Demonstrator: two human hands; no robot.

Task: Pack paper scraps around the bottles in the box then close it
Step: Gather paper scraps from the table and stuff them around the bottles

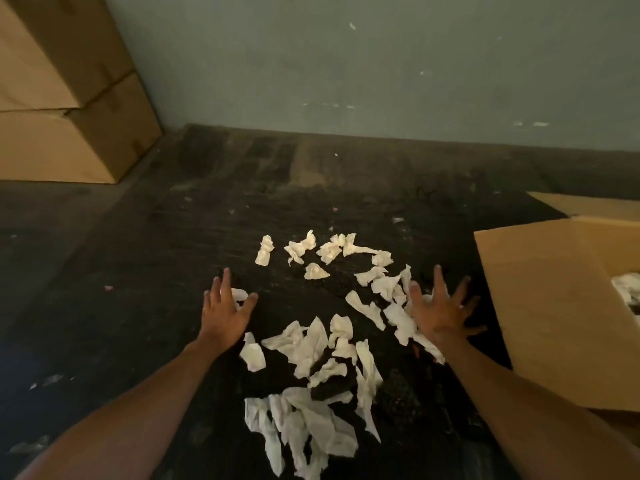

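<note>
Paper scraps point(313, 348): white, crumpled, strewn over dark floor point(145, 258) in front of wall point(346, 71). Loose spread from a far cluster down to a denser heap nearest the camera. Not yet in box.

Box point(554, 306): cardboard, at right edge of view, flaps open. Near flap slopes outward toward scraps, likely left that way to keep the opening reachable from the pile side. A little white paper visible inside at far right. Bottles not visible; presumably hidden behind flap, cannot confirm.

Left hand point(225, 310): fingers straight and spread, palm down, low over floor at left margin of pile. One scrap partly under fingers; touching or just above, cannot tell. Nothing held.

Right hand point(440, 310): fingers likewise splayed and straight, at right margin of pile between scraps and box flap. Some scraps under or beside palm. Nothing held.

Reading of placement: hands bracket the spread from both sides, open and flat. Consistent with a two-handed sweep inward to bunch scraps into one liftable load, rather than picking singly. Judgement only.

Progress: early to middle. Most scraps on floor, box unclosed.

Next step calls for: raking scraps together, lifting the bundle over near flap, dropping into box.

Risk: light, loose pieces likely to slip out between spread fingers.

Stacked cardboard boxes point(65, 95) at far left against wall, well apart from work area.
</note>
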